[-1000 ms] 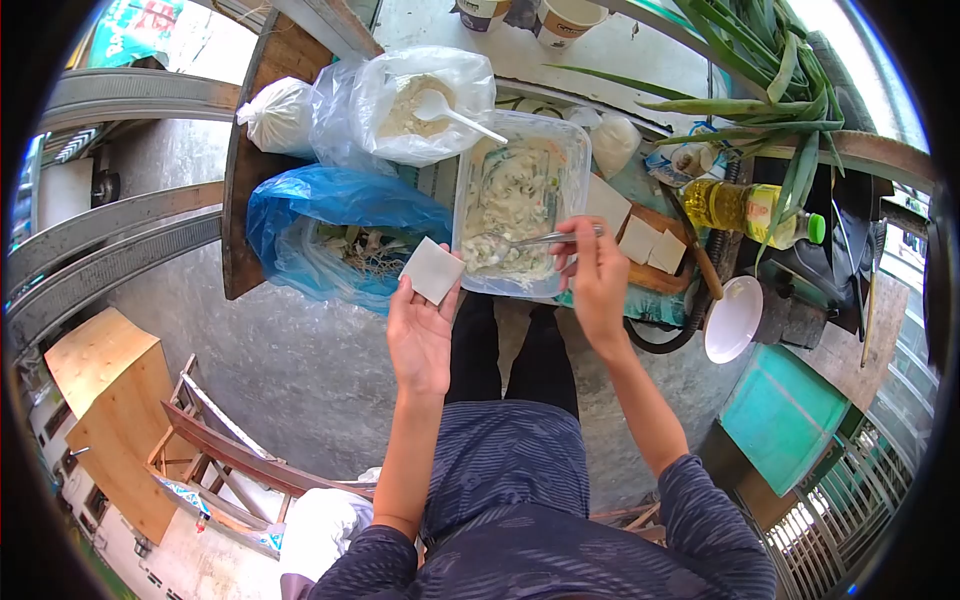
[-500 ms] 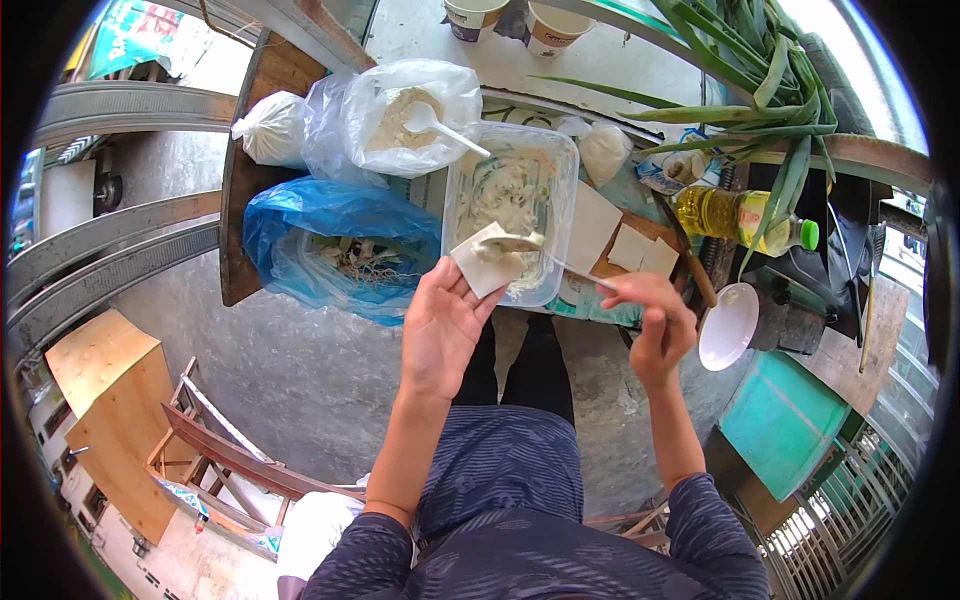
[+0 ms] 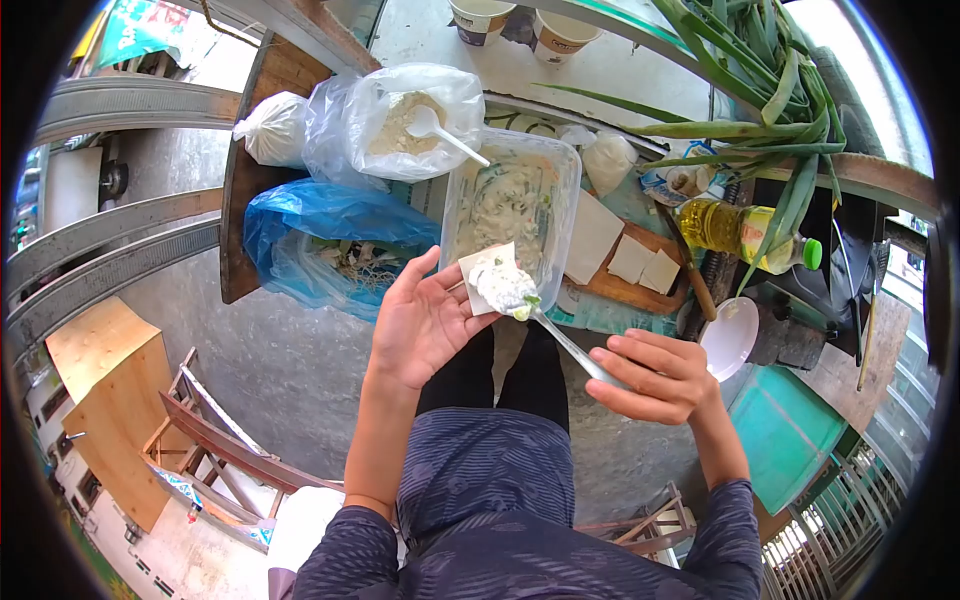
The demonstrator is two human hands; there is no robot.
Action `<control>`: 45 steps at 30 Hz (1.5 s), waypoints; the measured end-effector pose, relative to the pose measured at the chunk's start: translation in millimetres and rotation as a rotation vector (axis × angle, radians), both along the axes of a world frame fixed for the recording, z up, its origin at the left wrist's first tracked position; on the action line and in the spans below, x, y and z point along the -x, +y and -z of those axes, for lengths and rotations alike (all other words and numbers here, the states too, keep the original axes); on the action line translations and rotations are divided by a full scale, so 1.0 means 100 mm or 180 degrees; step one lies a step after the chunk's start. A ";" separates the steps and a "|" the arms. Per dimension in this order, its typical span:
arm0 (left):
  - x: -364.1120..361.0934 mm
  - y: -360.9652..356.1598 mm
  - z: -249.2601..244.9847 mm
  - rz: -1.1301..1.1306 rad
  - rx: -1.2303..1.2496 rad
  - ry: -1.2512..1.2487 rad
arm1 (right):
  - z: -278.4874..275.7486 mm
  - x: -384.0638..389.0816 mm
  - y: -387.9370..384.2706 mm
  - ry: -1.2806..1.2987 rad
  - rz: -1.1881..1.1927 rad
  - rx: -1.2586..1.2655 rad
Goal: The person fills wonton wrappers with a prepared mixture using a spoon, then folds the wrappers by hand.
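My left hand [image 3: 418,335] holds a pale square wrapper [image 3: 474,299] on its fingers, palm up. A lump of white batter with green bits [image 3: 503,285] lies over the wrapper. In my right hand [image 3: 660,378] is a metal spoon [image 3: 572,350], its bowl end at the batter and mostly covered by it. Just beyond both hands stands a clear plastic tub [image 3: 573,200] with more of the same batter. Right of the tub, a large pale sheet [image 3: 592,240] and smaller cut squares [image 3: 643,264] rest on a wooden cutting board [image 3: 625,292].
Behind the tub's left side is a bag of flour [image 3: 398,140] with a white plastic spoon [image 3: 440,132]. A blue bag [image 3: 290,225] holds root trimmings. To the right are a knife [image 3: 698,285], an oil bottle [image 3: 735,232], a pink bowl [image 3: 730,338] and green onions [image 3: 790,90].
The spoon has swung round from above the wrapper to its lower right, as my right hand came nearer my body. More batter shows on the wrapper, and my left hand has shifted slightly left.
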State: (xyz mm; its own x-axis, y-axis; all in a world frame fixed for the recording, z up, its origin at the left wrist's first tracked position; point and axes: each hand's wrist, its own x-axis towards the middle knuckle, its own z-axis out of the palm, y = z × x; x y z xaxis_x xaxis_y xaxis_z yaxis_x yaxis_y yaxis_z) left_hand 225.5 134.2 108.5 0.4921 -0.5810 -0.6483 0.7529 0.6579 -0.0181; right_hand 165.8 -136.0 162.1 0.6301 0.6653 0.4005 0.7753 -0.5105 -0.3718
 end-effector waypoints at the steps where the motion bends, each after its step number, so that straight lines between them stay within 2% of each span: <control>1: 0.01 0.02 0.02 0.0057 0.0033 -0.0014 | -0.04 -0.02 -0.03 -0.0002 -0.0064 0.0057; 5: -0.04 0.06 0.00 0.0292 -0.0019 -0.0045 | -0.14 -0.08 -0.10 0.0030 -0.0364 0.0234; 8: -0.07 0.11 0.03 0.0414 -0.0104 -0.0139 | -0.17 -0.09 -0.15 0.0085 -0.0325 0.0029; 12: -0.12 0.17 0.04 0.0306 -0.0030 -0.0302 | -0.11 -0.05 -0.23 0.0266 0.0031 -0.0703; 16: -0.16 0.13 -0.03 0.0191 -0.0461 -0.0610 | 0.28 0.10 -0.15 0.1085 0.1767 -0.1524; 19: -0.15 0.04 -0.07 0.0047 -0.0635 -0.0632 | 0.52 0.09 0.21 0.2420 0.3038 -0.2439; 22: -0.12 -0.07 -0.10 0.0129 -0.0715 -0.0774 | 0.85 0.11 0.39 0.3201 0.3105 -0.2884; 25: -0.08 -0.18 -0.16 0.0318 -0.0914 -0.0985 | 0.97 0.15 0.48 0.2697 0.3295 -0.2226; 27: -0.06 -0.23 -0.21 0.0524 -0.0995 -0.1112 | 0.84 0.15 0.50 0.1502 0.3425 -0.1155; 28: -0.05 -0.24 -0.22 0.0655 -0.1001 -0.1175 | 0.74 0.13 0.51 0.0908 0.3440 -0.0613; 31: -0.01 -0.28 -0.22 0.0961 -0.0991 -0.1315 | 0.50 0.03 0.55 0.1387 0.2651 -0.0627; 34: 0.00 -0.29 -0.27 0.1193 -0.1006 -0.1484 | 0.51 0.02 0.56 0.1943 0.2171 -0.1358; 43: 0.04 -0.19 -0.34 0.1469 -0.0681 -0.1841 | 0.66 0.15 0.63 0.2835 0.2077 -0.2925; 45: 0.04 -0.21 -0.39 0.1524 -0.0732 -0.1939 | 0.68 0.17 0.66 0.2830 0.1967 -0.3313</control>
